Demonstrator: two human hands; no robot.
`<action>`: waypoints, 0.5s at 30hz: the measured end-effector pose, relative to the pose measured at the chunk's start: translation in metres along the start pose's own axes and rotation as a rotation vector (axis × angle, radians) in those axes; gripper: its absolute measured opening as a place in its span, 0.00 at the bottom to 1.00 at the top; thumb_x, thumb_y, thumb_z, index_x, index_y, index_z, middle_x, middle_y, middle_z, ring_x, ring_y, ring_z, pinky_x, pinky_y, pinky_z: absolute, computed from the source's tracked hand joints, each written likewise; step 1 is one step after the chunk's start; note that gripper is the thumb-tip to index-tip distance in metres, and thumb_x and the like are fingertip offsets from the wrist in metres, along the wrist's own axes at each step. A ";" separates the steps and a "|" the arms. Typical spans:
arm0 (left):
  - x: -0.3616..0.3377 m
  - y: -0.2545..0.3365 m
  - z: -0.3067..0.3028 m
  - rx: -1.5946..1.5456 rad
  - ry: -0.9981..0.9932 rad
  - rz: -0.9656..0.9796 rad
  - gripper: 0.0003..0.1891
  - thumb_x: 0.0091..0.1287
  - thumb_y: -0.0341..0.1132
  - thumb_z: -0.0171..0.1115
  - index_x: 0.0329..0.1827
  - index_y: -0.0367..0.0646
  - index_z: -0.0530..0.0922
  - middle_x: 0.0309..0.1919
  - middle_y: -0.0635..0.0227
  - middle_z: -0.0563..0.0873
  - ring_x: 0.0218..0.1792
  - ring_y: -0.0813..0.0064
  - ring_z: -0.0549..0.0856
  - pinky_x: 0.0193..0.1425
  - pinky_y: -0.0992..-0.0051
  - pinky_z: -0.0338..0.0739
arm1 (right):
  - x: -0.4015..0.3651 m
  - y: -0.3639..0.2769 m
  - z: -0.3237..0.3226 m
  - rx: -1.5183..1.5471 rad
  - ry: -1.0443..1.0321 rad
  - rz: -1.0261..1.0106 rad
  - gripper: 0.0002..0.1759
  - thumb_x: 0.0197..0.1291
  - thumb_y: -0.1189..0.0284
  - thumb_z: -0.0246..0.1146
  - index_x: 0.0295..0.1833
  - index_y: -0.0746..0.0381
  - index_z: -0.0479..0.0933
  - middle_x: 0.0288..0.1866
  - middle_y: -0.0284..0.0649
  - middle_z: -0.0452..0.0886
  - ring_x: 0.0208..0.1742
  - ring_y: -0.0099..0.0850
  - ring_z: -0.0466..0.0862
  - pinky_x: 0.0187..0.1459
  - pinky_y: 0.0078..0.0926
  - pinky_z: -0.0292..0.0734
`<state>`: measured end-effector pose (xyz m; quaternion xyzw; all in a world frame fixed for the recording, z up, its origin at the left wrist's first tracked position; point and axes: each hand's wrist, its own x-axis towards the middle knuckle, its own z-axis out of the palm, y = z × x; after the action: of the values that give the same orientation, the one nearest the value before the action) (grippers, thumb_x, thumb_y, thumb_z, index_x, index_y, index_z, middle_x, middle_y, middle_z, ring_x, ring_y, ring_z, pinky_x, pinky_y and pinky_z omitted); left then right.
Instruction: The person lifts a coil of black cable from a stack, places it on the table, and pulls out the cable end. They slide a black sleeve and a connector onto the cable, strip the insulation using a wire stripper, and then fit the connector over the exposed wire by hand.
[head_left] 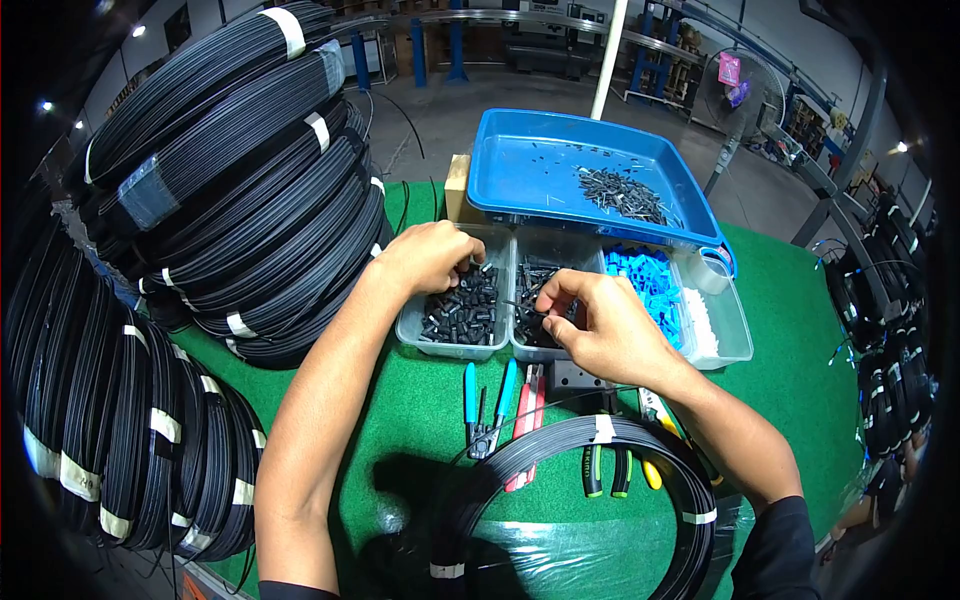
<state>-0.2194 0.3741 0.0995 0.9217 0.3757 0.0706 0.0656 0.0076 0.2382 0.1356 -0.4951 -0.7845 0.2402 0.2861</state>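
Observation:
My left hand (432, 258) reaches over a clear bin of short black parts (462, 318), its fingers curled down at the parts; what they hold, if anything, is hidden. Over the neighbouring bin of black pieces (535, 268), my right hand (590, 318) has thumb and fingertips bent together around something dark and too small to name. Beside it are a bin of blue connectors (645, 275) and a bin with white parts (703, 325). Behind the bins, a blue tray (540, 160) holds many small dark pieces. A black cable coil (560, 437) lies below my right forearm.
Tall stacks of black cable coils (250, 190) stand at the left. Teal-handled pliers (470, 400), a red-handled tool (527, 420) and green-black cutters (593, 472) lie on the green mat (790, 300). A fan (740, 90) stands at the back right.

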 end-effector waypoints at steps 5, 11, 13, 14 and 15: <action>0.001 0.005 -0.001 0.146 -0.057 0.018 0.14 0.47 0.23 0.72 0.39 0.43 0.85 0.34 0.65 0.90 0.40 0.62 0.90 0.46 0.64 0.82 | 0.000 0.001 0.003 -0.001 0.021 -0.032 0.07 0.54 0.81 0.62 0.39 0.71 0.79 0.31 0.53 0.84 0.35 0.46 0.88 0.39 0.40 0.80; 0.004 0.003 0.005 0.207 -0.075 0.044 0.11 0.45 0.27 0.73 0.34 0.44 0.86 0.28 0.64 0.89 0.38 0.61 0.89 0.44 0.62 0.82 | 0.000 0.004 0.010 -0.038 0.051 -0.067 0.07 0.55 0.81 0.63 0.39 0.71 0.80 0.29 0.57 0.83 0.34 0.50 0.87 0.39 0.43 0.79; 0.003 0.002 0.006 0.237 -0.069 0.066 0.10 0.46 0.29 0.71 0.33 0.44 0.86 0.27 0.64 0.88 0.37 0.61 0.89 0.44 0.62 0.82 | -0.001 0.004 0.010 -0.052 0.051 -0.059 0.06 0.55 0.81 0.63 0.39 0.71 0.80 0.29 0.57 0.83 0.33 0.51 0.87 0.39 0.44 0.79; 0.004 0.001 0.006 0.227 -0.059 0.081 0.10 0.47 0.30 0.70 0.33 0.43 0.85 0.27 0.62 0.88 0.36 0.59 0.88 0.44 0.62 0.82 | -0.002 0.003 0.009 -0.039 0.054 -0.050 0.05 0.56 0.81 0.63 0.38 0.70 0.80 0.27 0.56 0.83 0.32 0.51 0.86 0.38 0.44 0.79; 0.003 0.000 0.006 0.216 -0.049 0.097 0.10 0.48 0.31 0.69 0.34 0.41 0.85 0.27 0.61 0.88 0.36 0.58 0.88 0.44 0.62 0.82 | -0.003 0.003 0.007 -0.039 0.057 -0.052 0.05 0.56 0.81 0.63 0.38 0.70 0.80 0.27 0.56 0.83 0.32 0.51 0.86 0.38 0.44 0.79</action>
<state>-0.2157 0.3759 0.0938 0.9420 0.3343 0.0104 -0.0287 0.0053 0.2356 0.1280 -0.4865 -0.7931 0.2032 0.3050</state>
